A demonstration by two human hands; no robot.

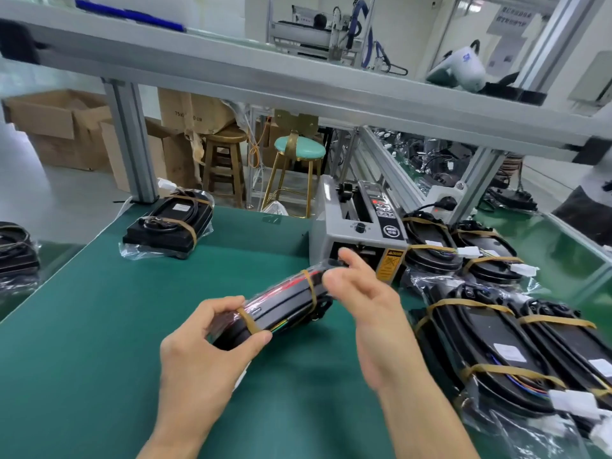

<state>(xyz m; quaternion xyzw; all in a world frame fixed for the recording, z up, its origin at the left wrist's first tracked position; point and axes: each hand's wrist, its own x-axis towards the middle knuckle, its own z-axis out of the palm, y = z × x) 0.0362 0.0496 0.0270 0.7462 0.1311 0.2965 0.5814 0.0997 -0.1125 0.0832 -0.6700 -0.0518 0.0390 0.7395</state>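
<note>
A long black part in a clear bag (281, 303), bound with tan rubber bands, is held tilted above the green mat (99, 309). My left hand (205, 352) grips its near end, thumb and fingers curled round it. My right hand (364, 299) is at the far end, fingers loosely spread; the image is blurred there, so I cannot tell whether it grips the bag. Just behind the right hand stands a grey tape dispenser machine (357, 223).
Several similar bagged black parts (496, 342) lie stacked at the right. Another bagged pack (172, 223) sits at the mat's far left, more at the left edge (16, 250). Aluminium frame posts (132, 144), stools (298, 173) and cardboard boxes (59, 127) stand beyond.
</note>
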